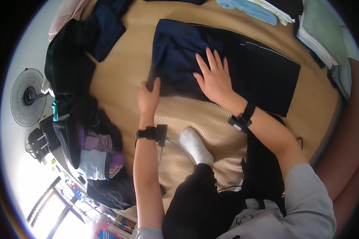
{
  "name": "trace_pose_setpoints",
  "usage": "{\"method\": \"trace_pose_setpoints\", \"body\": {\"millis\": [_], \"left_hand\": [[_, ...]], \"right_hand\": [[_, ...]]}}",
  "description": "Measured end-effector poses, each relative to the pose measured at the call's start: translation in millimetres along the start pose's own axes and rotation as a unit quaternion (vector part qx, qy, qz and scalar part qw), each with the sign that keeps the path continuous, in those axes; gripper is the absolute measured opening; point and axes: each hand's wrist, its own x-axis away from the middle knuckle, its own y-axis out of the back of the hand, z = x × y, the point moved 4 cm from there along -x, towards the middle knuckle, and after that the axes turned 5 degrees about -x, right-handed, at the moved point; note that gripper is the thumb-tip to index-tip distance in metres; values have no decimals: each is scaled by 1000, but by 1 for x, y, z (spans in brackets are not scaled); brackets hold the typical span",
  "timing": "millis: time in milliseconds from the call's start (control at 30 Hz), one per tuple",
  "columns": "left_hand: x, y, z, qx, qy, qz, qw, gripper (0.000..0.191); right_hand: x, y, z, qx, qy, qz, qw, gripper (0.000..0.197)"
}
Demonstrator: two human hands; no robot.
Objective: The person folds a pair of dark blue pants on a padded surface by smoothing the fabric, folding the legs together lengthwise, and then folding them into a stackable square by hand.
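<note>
A folded navy garment (257, 74) with thin white piping along its far side lies flat before me on a tan woven mat (122, 71). My left hand (149, 97) is at its near left corner, with the cloth's edge between thumb and fingers. Palm down, my right hand (217, 76) rests on the middle of the garment, fingers spread and holding nothing. Black straps with small devices are on both wrists. The garment's left half is slightly wrinkled; its right half lies smoother.
Black and navy clothes (68, 59) are heaped along the left. A folded pile (320, 41) and a blue rolled cloth (248, 10) lie at the far right. A fan (29, 97) stands left. My white-socked foot (194, 145) is near the garment; a person's leg is at right.
</note>
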Motion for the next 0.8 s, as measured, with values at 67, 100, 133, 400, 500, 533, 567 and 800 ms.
{"method": "trace_pose_setpoints", "body": {"millis": [67,100,133,400,500,533,567,800], "left_hand": [[-16,5,4,15,-21,-37,999,62],[-21,4,-3,16,-27,-34,999,62],[-25,3,-9,26,-26,-31,999,62],[-32,-2,-6,10,-1,-48,999,60],[-36,-1,10,80,25,6,996,57],[-34,0,10,81,27,6,996,57],[-33,-2,10,138,27,24,990,53],[-15,12,-13,349,-35,13,937,42]], "right_hand": [[28,-5,-9,-14,5,38,999,54],[32,-6,-13,-11,-1,35,999,54],[34,-7,-15,-12,-2,22,1000,55],[40,-9,-13,2,-34,-2,999,54],[39,-9,-11,-7,-31,-2,999,54],[38,-9,-11,-9,-27,-1,1000,53],[38,-8,-12,-9,-25,0,1000,53],[30,-7,-14,-64,-75,76,992,48]]}}
